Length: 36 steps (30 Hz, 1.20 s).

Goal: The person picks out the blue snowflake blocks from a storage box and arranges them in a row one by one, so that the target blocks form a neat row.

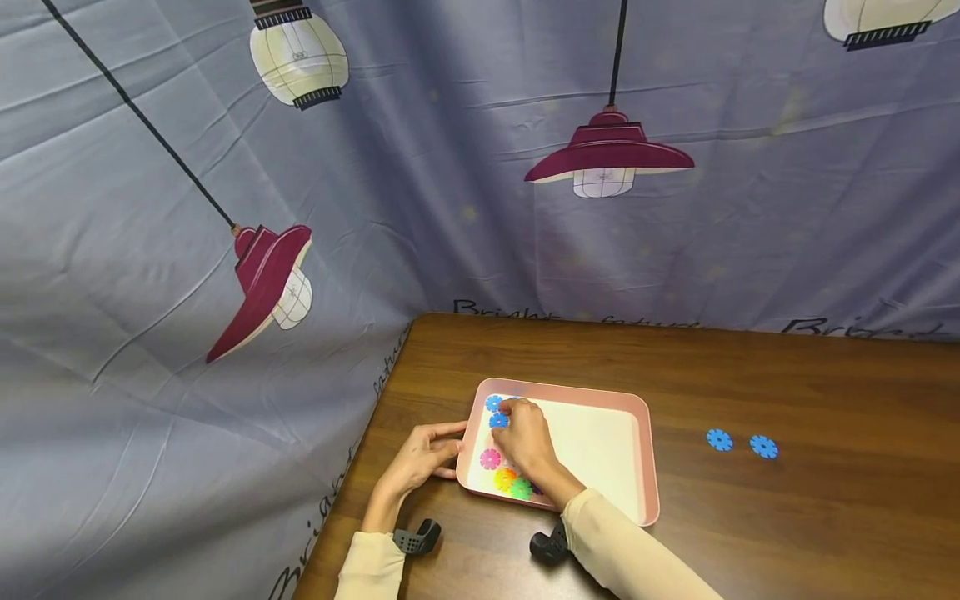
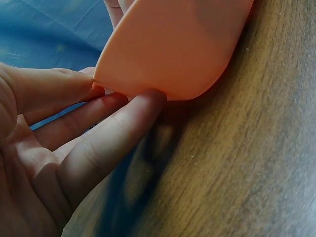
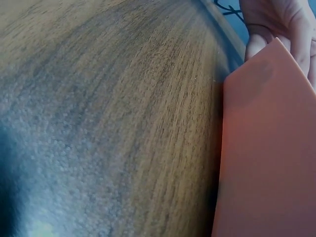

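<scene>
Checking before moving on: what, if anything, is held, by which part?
Left hand touches the tray at its left end; whether the right hand holds anything cannot be told.

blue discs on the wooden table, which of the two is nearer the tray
In the head view, the left blue disc: it lies between the pink tray and the other blue disc, which is farther right.

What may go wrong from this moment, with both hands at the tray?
The right hand may nudge the blue discs beside it out of place. It might also brush the green disc near its wrist. The left hand, touching the tray, could push it and perhaps shift what lies inside.
</scene>
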### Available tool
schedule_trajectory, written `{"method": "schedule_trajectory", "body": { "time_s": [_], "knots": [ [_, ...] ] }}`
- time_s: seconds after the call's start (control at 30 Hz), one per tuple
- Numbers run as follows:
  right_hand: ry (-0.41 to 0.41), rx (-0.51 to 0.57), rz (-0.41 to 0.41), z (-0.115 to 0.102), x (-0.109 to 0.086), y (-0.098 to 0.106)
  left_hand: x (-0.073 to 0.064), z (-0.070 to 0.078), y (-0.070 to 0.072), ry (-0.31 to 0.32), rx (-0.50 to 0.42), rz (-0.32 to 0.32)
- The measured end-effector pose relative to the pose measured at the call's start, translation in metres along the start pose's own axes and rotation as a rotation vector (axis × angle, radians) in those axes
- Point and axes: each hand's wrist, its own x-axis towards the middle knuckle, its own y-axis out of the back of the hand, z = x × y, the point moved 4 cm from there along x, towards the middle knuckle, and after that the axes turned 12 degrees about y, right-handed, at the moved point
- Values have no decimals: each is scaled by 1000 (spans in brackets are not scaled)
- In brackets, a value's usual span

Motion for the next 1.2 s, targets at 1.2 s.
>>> {"method": "schedule_trajectory", "body": {
  "time_s": [1.2],
  "knots": [
    [38, 49, 114, 12, 1, 65, -2, 1, -3, -8, 5, -4]
  ]
}}
